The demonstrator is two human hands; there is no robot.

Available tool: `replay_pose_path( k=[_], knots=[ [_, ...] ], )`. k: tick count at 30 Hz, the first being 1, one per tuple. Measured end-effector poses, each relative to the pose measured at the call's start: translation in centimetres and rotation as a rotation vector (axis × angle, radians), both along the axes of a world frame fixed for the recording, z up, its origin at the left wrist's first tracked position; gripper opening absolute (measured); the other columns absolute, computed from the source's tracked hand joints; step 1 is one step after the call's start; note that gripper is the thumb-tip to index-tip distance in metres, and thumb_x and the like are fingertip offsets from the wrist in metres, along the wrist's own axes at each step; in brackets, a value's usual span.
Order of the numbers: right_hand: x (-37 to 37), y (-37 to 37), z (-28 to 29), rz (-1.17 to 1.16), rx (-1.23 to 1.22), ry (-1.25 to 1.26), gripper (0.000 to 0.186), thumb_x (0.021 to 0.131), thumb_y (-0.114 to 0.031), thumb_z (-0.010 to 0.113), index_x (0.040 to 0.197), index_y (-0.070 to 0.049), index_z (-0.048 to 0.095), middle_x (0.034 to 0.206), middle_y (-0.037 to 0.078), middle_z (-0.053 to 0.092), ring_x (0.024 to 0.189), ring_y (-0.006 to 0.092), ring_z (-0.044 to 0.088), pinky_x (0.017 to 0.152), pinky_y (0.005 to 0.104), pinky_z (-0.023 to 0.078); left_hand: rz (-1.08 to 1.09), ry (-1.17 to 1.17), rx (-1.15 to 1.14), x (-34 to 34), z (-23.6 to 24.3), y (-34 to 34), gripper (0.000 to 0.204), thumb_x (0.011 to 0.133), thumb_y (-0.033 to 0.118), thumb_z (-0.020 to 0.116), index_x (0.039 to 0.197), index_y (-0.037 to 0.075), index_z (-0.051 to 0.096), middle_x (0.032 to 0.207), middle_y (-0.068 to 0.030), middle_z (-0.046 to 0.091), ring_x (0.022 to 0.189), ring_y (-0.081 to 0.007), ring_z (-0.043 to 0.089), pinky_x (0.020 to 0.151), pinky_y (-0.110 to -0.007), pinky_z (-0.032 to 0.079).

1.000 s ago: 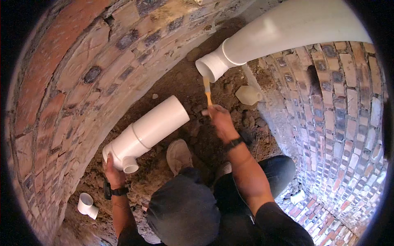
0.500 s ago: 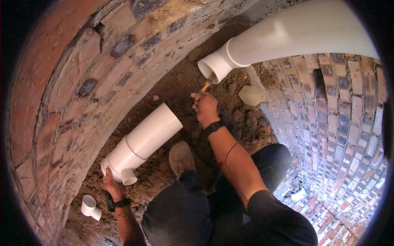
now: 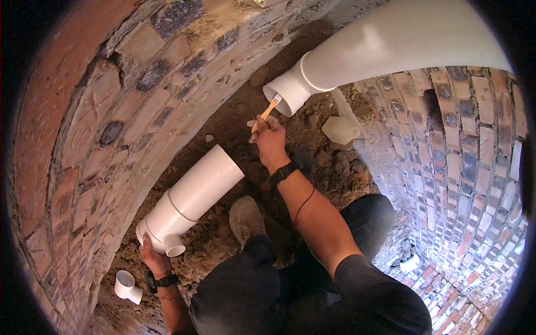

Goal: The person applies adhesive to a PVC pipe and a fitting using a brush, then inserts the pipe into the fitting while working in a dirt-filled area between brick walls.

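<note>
My right hand (image 3: 269, 142) grips a paintbrush (image 3: 268, 114) by its wooden handle. The bristle end reaches into the open mouth of a large white plastic pipe (image 3: 391, 44), at the collar (image 3: 291, 92) on its lower end. At the left, my left hand (image 3: 155, 258) is closed on the lower end of a white pipe length with a branch fitting (image 3: 187, 195). That piece is tilted, its open end toward the upper right and its small side outlet facing down to the right. Part of the left hand's grip is hidden behind the fitting.
Curved brick walls close in on the left (image 3: 84, 128) and right (image 3: 446, 145). A small white elbow fitting (image 3: 127, 287) lies on the dirt floor at the lower left. Beside the large pipe is a pale flat slab (image 3: 340, 129). My shoe (image 3: 246, 218) rests between the hands.
My right hand has shifted slightly left, and more of the paintbrush shows at the pipe mouth. The left hand still holds the branch piece in nearly the same place.
</note>
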State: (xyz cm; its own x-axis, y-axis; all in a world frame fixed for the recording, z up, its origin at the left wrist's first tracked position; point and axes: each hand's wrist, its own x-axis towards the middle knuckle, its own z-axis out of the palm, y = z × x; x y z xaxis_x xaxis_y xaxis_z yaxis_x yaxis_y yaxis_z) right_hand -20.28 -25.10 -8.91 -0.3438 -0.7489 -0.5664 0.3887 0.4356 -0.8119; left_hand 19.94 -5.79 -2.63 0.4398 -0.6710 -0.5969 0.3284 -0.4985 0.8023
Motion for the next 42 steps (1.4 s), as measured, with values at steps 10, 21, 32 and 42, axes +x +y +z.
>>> replay_pose_path(
  k=[10,21,32,42],
  knots=[
    [0.6,0.9,-1.0,-0.303,0.111,-0.263,0.014,0.102,-0.014,0.048,0.11,-0.003,0.053,0.093,0.011,0.065,0.065,0.0162,0.057,0.069,0.0353,0.058,0.054,0.046,0.025,-0.3,0.4,-0.4,0.051,0.098,0.036,0.058,0.127,-0.006,0.056,0.116,-0.0151,0.066,0.101,-0.0263,0.067,0.087,-0.041,0.054],
    [-1.8,-2.9,-2.3,-0.108,0.06,-0.584,0.013,0.103,-0.013,0.047,0.109,-0.003,0.05,0.088,0.01,0.061,0.061,0.0128,0.044,0.052,0.0266,0.039,-0.002,0.082,-0.014,-0.5,1.4,-1.2,0.053,0.1,0.036,0.056,0.133,-0.005,0.051,0.126,-0.0161,0.062,0.109,-0.0284,0.064,0.093,-0.043,0.052],
    [1.5,2.3,-0.2,-0.226,-0.006,-0.326,0.018,0.104,-0.02,0.049,0.112,-0.004,0.052,0.098,0.013,0.067,0.072,0.0182,0.062,0.065,0.0368,0.058,-0.004,-0.025,0.022,-0.7,0.6,-1.3,0.053,0.098,0.035,0.058,0.132,-0.006,0.051,0.122,-0.0154,0.063,0.106,-0.0282,0.065,0.089,-0.043,0.054],
    [-0.4,-1.8,-4.1,0.093,0.013,0.207,0.015,0.099,-0.014,0.055,0.093,-0.001,0.06,0.072,0.007,0.064,0.052,0.0124,0.05,0.046,0.0301,0.037,-0.028,-0.058,-0.008,0.5,0.8,-0.6,0.055,0.098,0.035,0.057,0.133,-0.006,0.05,0.123,-0.0172,0.063,0.107,-0.0291,0.064,0.091,-0.044,0.053]
  ],
)
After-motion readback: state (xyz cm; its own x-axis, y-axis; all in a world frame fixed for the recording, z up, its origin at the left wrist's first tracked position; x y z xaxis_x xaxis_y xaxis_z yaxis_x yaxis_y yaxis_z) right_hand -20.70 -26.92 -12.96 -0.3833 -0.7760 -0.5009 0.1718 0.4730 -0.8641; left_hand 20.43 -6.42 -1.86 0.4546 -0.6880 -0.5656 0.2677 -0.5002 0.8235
